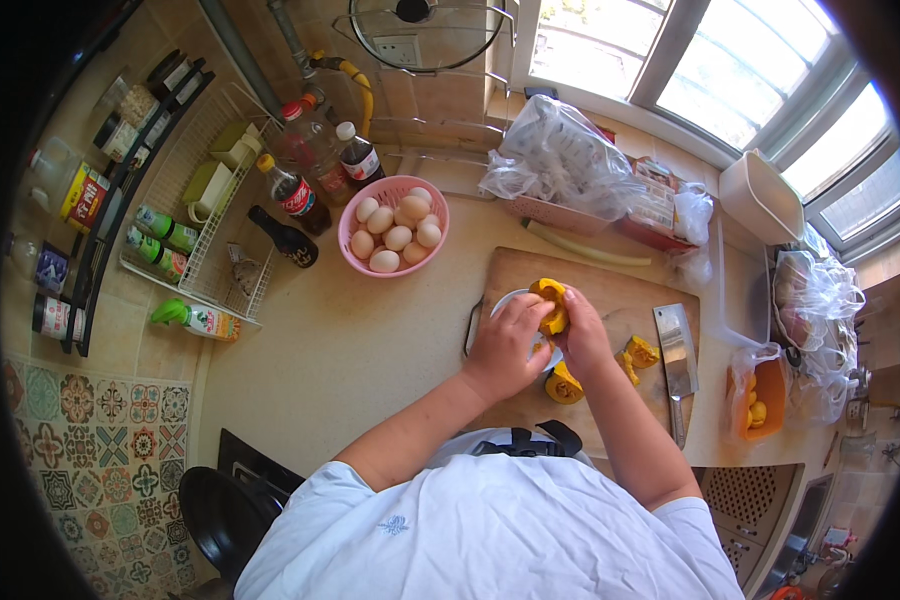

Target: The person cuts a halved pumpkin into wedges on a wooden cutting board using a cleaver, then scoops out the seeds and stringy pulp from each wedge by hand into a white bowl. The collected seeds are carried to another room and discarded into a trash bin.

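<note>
My right hand (pixel 585 334) grips a piece of pumpkin (pixel 549 298) with orange flesh, above a white bowl (pixel 504 301). The fingers of my left hand (pixel 508 346) press on the inner side of that piece. Both hands partly hide the bowl, which stands on a wooden cutting board (pixel 529 274). Near my wrists, another pumpkin chunk (pixel 565 385) rests on the board with its seedy pulp showing. Smaller pumpkin pieces (pixel 643 351) lie to the right of my right hand. Beyond them is a Chinese cleaver (pixel 676 349), its handle towards me.
A pink basket of eggs (pixel 351 247) stands left of the board, near several bottles (pixel 298 196). Behind the board lies a green onion stalk (pixel 585 246), by a plastic bag (pixel 562 150). An orange container (pixel 766 409) sits at right; a black pan (pixel 221 517) is at lower left.
</note>
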The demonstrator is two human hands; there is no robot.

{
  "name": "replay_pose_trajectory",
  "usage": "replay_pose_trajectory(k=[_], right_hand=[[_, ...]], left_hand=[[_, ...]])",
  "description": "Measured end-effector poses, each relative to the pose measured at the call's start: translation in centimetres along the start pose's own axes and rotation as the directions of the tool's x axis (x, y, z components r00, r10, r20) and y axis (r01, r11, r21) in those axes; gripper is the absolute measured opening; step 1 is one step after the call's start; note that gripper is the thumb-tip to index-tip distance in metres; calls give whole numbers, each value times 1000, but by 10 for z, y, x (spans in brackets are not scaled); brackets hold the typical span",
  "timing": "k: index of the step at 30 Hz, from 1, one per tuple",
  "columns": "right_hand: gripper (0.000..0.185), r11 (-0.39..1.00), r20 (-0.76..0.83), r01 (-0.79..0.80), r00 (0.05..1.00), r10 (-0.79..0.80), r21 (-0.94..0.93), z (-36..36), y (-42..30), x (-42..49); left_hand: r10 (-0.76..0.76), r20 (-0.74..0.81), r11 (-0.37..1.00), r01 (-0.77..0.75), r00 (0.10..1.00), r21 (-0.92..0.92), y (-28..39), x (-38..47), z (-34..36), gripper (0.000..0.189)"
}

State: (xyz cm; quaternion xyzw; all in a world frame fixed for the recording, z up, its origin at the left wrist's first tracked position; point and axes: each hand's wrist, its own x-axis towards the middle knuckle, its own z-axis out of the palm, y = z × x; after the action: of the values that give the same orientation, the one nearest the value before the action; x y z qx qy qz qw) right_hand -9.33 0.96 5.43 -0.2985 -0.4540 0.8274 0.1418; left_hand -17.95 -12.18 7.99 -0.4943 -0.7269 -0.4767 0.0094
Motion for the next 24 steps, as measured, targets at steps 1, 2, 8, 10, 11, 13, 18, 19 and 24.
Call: replay_pose_trajectory(k=[1, 2, 8, 10, 11, 13, 18, 19, 24], right_hand=[[37, 999, 23, 16, 1000, -15, -35, -2, 2, 1], [37, 997, 46, 33, 999, -30, -70, -3, 5, 2], [37, 967, 109, 227, 970, -215, -115, -7, 15, 4], [38, 959, 129, 253, 963, -237, -129, -4, 12, 3], [38, 954, 138, 266, 959, -248, -136, -3, 10, 2], [38, 973, 150, 218, 967, -206, -69, -6, 11, 3], [37, 996, 119, 72, 990, -77, 44, 2, 1, -4], [37, 996, 121, 80, 989, -85, 48, 2, 0, -4], [36, 991, 140, 127, 981, -133, 54, 1, 6, 0]], left_hand=[[91, -43, 995, -89, 995, 37, 3, 2, 2, 29], [89, -26, 995, -88, 996, 42, 2, 2, 4, 30], [-5, 181, 992, 28, 983, -125, -17, 9, 8, 32], [-61, 247, 987, 96, 967, -131, -18, 11, 6, 32], [-73, 263, 986, 108, 962, -124, -19, 12, 5, 32], [-93, 299, 985, 131, 950, -109, -20, 14, 4, 31], [-107, 254, 970, 157, 961, -185, -17, 13, 3, 27], [-83, 226, 967, 133, 971, -215, -17, 12, 5, 27], [-66, 301, 966, 137, 951, -221, -23, 14, 1, 27]])
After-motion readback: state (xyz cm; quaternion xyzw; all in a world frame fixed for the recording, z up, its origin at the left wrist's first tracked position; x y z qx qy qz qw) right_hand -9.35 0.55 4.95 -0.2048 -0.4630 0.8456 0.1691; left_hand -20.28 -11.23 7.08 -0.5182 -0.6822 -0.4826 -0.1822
